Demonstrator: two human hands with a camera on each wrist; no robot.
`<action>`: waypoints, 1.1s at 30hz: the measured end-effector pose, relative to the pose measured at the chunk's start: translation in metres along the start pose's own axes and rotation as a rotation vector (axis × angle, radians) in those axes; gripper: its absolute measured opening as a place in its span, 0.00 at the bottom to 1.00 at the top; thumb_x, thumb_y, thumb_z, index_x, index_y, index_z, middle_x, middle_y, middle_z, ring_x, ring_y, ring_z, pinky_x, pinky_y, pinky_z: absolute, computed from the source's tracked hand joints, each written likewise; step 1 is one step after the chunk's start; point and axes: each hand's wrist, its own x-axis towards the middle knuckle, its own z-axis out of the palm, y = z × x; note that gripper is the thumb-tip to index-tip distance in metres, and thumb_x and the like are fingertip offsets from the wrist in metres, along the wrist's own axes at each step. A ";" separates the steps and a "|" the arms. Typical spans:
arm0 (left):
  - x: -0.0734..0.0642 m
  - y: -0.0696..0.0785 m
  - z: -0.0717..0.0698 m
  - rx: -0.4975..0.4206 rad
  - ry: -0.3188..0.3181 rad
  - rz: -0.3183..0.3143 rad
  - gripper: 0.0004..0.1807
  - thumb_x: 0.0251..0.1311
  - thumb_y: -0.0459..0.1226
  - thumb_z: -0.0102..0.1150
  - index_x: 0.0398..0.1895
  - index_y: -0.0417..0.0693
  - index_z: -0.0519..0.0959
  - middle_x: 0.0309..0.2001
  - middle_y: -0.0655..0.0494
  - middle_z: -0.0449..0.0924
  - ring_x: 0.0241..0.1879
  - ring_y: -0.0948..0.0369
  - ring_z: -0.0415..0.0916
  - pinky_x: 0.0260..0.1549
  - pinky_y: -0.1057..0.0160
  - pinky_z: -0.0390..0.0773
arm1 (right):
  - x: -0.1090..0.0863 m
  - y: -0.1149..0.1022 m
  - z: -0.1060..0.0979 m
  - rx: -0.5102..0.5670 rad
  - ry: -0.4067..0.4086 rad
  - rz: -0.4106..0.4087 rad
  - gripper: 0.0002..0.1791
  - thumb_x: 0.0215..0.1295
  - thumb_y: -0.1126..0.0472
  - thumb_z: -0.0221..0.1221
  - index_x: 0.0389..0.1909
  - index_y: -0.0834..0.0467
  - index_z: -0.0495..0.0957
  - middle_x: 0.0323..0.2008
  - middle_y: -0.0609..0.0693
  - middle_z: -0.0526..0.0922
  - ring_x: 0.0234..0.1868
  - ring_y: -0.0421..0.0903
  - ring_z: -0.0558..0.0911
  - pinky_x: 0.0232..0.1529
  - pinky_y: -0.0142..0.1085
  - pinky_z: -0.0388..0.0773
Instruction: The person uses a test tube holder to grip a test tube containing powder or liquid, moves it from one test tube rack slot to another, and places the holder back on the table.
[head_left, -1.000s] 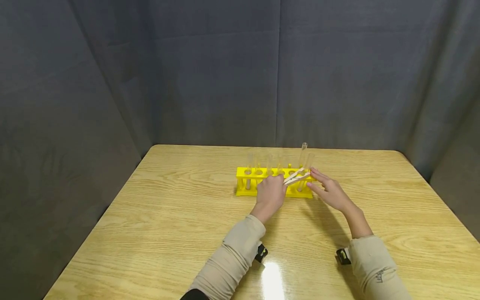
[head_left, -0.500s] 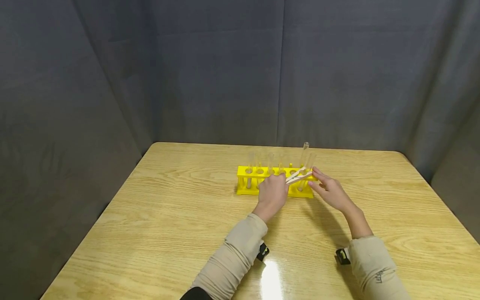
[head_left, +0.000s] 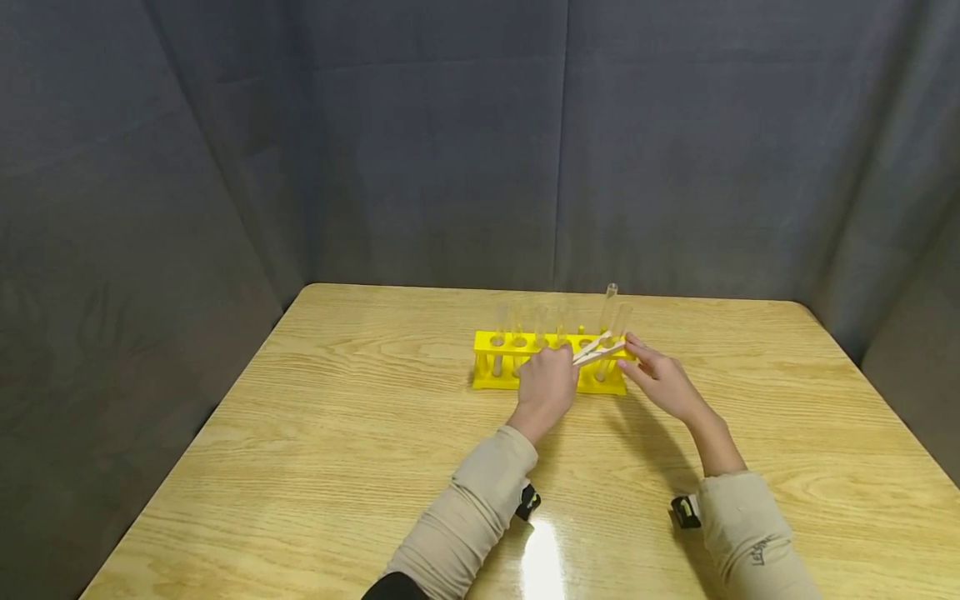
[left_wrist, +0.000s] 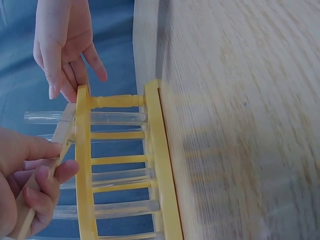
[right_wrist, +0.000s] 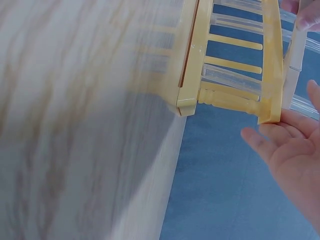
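A yellow test tube rack (head_left: 483, 351) stands on the table with several clear test tubes in it. My left hand (head_left: 546, 387) grips a wooden test tube holder (left_wrist: 61, 137), fingers and thumb wrapped about its handle. The holder's arms lie just over the rack's top plate and reach the test tube (left_wrist: 42, 118) at the right end. In the right wrist view, my right hand (right_wrist: 295, 150) has its fingers loosely extended, fingertips touching the end of the top plate. A taller-standing test tube (head_left: 610, 302) rises behind the holder's tips. My left hand hides the rack's front middle.
The wood-grain table (head_left: 360, 417) extends to both sides and in front of the rack. Dark grey curtains (head_left: 427, 167) hang behind it and at the sides. Small black wrist devices (head_left: 685, 512) sit under the sleeves.
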 end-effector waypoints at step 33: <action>0.000 0.008 0.006 0.071 0.040 -0.033 0.12 0.57 0.41 0.57 0.37 0.42 0.79 0.17 0.55 0.74 0.10 0.66 0.64 0.05 0.71 0.59 | 0.008 0.036 0.004 0.042 0.034 0.013 0.27 0.67 0.59 0.47 0.57 0.77 0.59 0.61 0.68 0.57 0.60 0.63 0.58 0.54 0.52 0.59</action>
